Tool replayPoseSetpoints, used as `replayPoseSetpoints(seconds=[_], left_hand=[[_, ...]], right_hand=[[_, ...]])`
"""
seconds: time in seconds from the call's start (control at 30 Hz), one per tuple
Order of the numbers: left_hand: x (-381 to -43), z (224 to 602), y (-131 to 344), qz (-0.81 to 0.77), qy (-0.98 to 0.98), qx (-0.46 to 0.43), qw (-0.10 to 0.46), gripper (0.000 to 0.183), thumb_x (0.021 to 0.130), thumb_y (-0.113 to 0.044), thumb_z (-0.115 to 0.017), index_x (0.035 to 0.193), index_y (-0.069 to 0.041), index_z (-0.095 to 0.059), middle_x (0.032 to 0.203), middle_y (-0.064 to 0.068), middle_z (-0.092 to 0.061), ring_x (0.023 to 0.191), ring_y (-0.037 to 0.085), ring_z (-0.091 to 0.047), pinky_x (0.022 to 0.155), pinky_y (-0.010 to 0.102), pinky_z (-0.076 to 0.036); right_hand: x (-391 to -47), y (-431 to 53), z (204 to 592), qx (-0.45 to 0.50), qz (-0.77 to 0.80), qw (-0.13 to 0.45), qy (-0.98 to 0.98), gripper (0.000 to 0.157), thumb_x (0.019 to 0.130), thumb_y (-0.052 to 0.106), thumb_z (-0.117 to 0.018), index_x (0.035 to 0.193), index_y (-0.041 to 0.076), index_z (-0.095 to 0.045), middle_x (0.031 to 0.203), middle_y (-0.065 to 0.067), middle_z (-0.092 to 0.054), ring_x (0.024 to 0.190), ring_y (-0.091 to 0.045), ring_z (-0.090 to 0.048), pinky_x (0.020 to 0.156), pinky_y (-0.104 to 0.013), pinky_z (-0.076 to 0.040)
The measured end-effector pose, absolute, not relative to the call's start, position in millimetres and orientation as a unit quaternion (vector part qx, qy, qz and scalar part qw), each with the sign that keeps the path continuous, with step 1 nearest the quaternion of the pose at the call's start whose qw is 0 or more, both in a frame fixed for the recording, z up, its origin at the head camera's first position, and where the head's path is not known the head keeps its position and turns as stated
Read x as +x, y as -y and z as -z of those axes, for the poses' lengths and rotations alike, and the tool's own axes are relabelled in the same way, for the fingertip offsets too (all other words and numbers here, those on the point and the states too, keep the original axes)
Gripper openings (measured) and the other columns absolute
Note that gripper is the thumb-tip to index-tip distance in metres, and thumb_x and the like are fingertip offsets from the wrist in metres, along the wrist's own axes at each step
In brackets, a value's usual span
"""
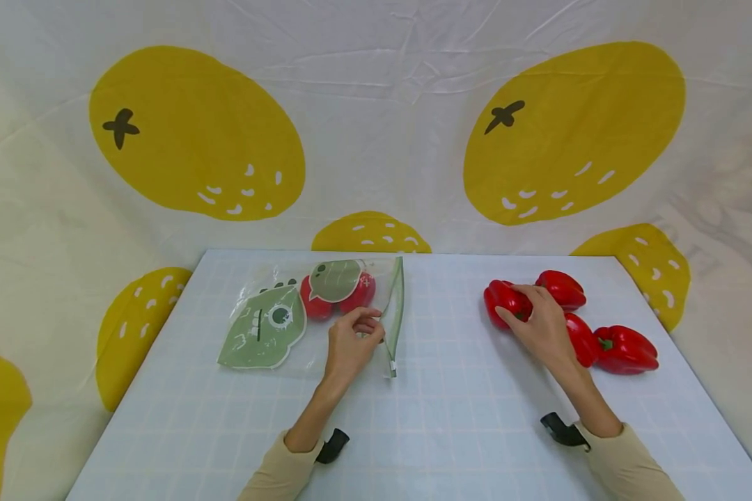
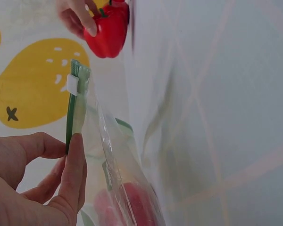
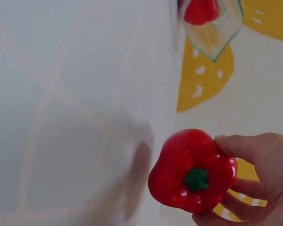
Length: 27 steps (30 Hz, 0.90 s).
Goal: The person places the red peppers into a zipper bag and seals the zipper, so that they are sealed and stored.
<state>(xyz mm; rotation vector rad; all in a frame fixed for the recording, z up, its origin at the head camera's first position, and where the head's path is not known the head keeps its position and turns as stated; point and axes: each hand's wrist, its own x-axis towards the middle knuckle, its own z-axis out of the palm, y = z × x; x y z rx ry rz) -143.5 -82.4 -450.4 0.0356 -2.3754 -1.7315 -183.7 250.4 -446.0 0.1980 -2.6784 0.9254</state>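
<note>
A pale table (image 1: 439,431) has a clear bag (image 1: 263,341) on its left side, red things (image 1: 316,307) inside. The left hand (image 1: 349,348), nearly closed, pinches the bag's green edge (image 1: 398,306). The right hand (image 1: 544,327), spread wider, holds a red pepper (image 1: 501,293) on the right, near three more peppers (image 1: 629,350). A tiny white slider (image 2: 72,85) sits on the green edge.

The table (image 1: 457,424) has a pale, whitish-blue top crossed by faint pinkish lines in a grid. On its left half, near the far edge, lies a clear bag (image 1: 263,334) with green printed figures, its green-edged mouth facing right and raised off the surface. On the right half rest three red peppers: a rear one (image 1: 561,290), a middle one (image 1: 580,341) partly hidden, and a rightmost one (image 1: 629,351) just beside it.
</note>
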Motion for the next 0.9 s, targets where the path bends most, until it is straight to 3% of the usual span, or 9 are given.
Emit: replayPoseSetpoints(seconds=[0.47,0.9], left_hand=[[-143.4,450.8,81.7,0.587,0.803,0.013,0.104,0.016,0.087,-0.002,-0.072,0.102,0.002,-0.076,0.080,0.006,-0.072,0.070,0.017,-0.069,0.064,0.017,-0.055],[-143.5,451.0,81.1,0.592,0.800,0.010,0.099,0.016,0.089,0.000,-0.072,0.104,0.001,-0.075,0.081,0.007,-0.072,0.071,0.018,-0.069,0.064,0.017,-0.055]], right_hand=[[-191.1,-228.8,446.7,0.077,-0.373,0.145,0.913,0.064,0.082,0.012,-0.085,0.138,-0.003,-0.057,0.135,-0.026,-0.058,0.120,-0.043,-0.055,0.088,-0.064,-0.056],[-196.3,-202.6,441.5,0.068,-0.430,0.108,0.894,0.063,0.087,0.021,-0.083,0.140,0.001,-0.056,0.138,-0.022,-0.057,0.125,-0.039,-0.054,0.098,-0.060,-0.052]])
